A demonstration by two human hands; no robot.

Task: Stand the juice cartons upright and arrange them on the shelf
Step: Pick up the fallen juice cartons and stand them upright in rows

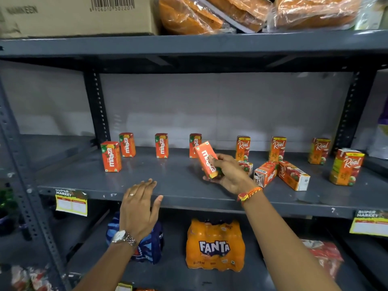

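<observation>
The right hand (227,175) gripped a tilted "Maaza" carton (206,159) above the grey shelf (168,185). The left hand (138,206) lay open-fingered at the shelf's edge. "Real" cartons (243,148) stood nearby, above a "Fanta" pack (215,246).

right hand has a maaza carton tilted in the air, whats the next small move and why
Probably set the tilted Maaza carton in the right hand upright on the shelf, in the open gap of the front row right of the front-left Maaza carton; the left hand is free.
</observation>
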